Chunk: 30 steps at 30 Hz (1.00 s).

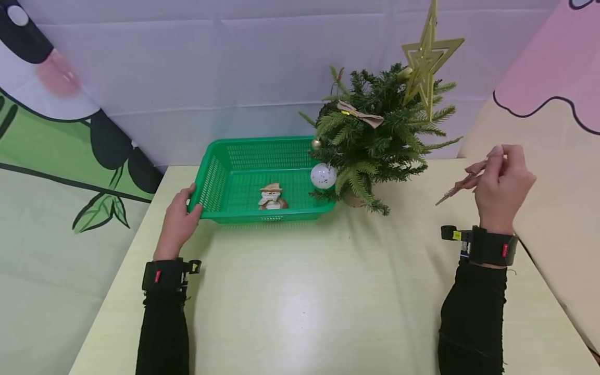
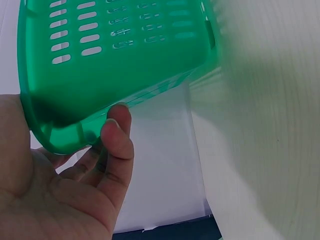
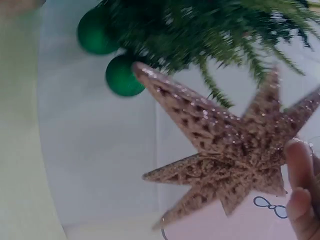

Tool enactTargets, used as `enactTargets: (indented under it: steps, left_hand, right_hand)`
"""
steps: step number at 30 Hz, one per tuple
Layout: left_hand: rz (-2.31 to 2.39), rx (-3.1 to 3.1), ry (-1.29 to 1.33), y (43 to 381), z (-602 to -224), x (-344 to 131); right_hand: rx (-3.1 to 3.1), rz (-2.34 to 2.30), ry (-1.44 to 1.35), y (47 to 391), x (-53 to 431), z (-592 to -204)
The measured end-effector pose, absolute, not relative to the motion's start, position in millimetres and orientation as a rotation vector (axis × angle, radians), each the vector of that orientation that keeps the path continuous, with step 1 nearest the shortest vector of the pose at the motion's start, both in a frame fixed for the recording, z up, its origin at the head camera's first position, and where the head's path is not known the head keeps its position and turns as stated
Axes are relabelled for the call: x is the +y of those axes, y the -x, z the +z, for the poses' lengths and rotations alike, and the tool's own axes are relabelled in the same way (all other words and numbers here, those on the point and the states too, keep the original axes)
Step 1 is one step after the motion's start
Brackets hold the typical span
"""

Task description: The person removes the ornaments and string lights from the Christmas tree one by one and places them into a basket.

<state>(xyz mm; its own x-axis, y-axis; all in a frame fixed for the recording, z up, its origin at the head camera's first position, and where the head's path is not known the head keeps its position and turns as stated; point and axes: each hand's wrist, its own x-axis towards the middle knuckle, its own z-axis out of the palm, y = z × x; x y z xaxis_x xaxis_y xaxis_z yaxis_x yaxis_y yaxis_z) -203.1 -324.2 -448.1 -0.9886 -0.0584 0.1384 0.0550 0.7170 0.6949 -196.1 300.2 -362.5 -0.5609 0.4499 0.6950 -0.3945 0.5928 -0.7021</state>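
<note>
With your right hand (image 1: 503, 187) you pinch the glittery brown star (image 3: 230, 145) at the right of the tree (image 1: 375, 138), your left hand (image 1: 180, 221) grips the green basket (image 1: 269, 214), and this decorating step probably calls for bringing the star there.

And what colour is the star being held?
The star is glittery pinkish brown, clearest in the right wrist view.

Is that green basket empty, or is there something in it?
Not empty: the head view shows a snowman figure inside the green basket, whose rim the left hand holds.
</note>
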Motion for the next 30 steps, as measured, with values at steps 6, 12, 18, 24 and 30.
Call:
enactTargets:
  steps: [6,12,18,24,30]
  left_hand:
    - [-1.126,-2.770,-0.004,203.0,-449.4,-326.3]
    - [-1.133,-2.775,0.004,203.0,-449.9,-325.5]
    - [-1.121,-2.768,0.010,203.3,-449.0,-325.2]
    - [-1.130,-2.766,0.013,204.6,-449.6,-325.8]
    - [-1.144,-2.772,0.014,205.3,-450.3,-326.3]
  right_hand:
    - [-1.799,1.384,-0.011,183.1,294.5,-350.6]
    - [-1.883,1.432,-0.046,169.7,292.3,-342.9]
    - [-2.025,1.372,-0.079,148.4,277.8,-326.2]
    - [-2.030,1.511,-0.309,131.3,251.2,-315.3]
    - [-1.978,1.770,-0.626,119.3,211.3,-309.7]
